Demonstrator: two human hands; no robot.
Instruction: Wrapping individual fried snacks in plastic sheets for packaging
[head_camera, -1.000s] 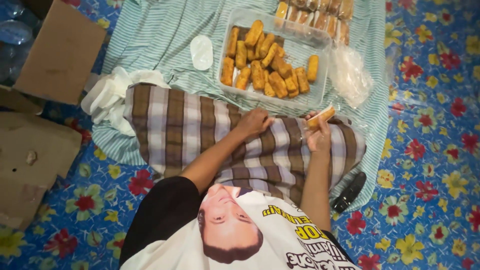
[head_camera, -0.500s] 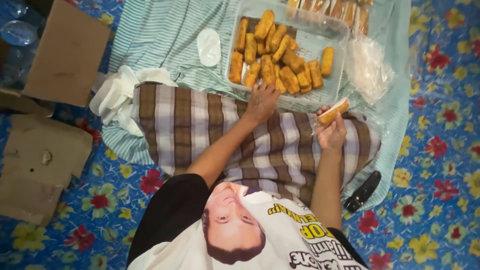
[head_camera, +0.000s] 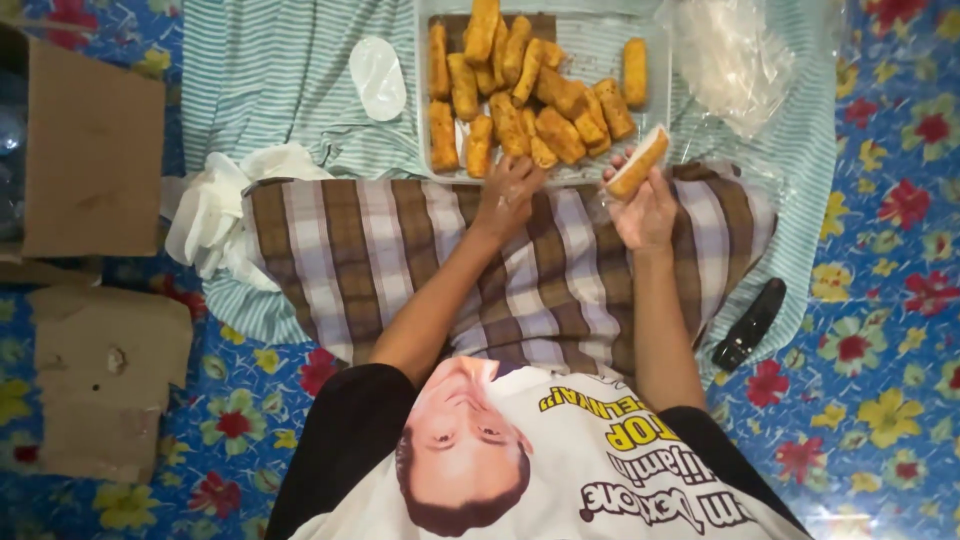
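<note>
Pinching a crumbed golden roll (head_camera: 638, 161), the right hand (head_camera: 645, 208); left hand (head_camera: 508, 190) curled, touching the clear plastic tray (head_camera: 655, 60).

Tray (head_camera: 655, 60) of fried rolls (head_camera: 520, 100) sat ahead of the lap on the cloth (head_camera: 270, 80). Lid (head_camera: 378, 78) lay left of it, plastic bag (head_camera: 735, 60) right. Cardboard box (head_camera: 95, 150) far left on the floor (head_camera: 900, 200); phone (head_camera: 750, 325) at right, beside the knee.

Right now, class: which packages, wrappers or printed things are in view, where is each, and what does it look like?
Clear tray: top centre, rectangular, holding golden fried sticks.
Plastic bag: top right, clear, crumpled.
Cardboard box: left edge, brown, flap open.
Cardboard piece: lower left, brown, flat.
Shirt print: bottom, yellow and black lettering.
</note>
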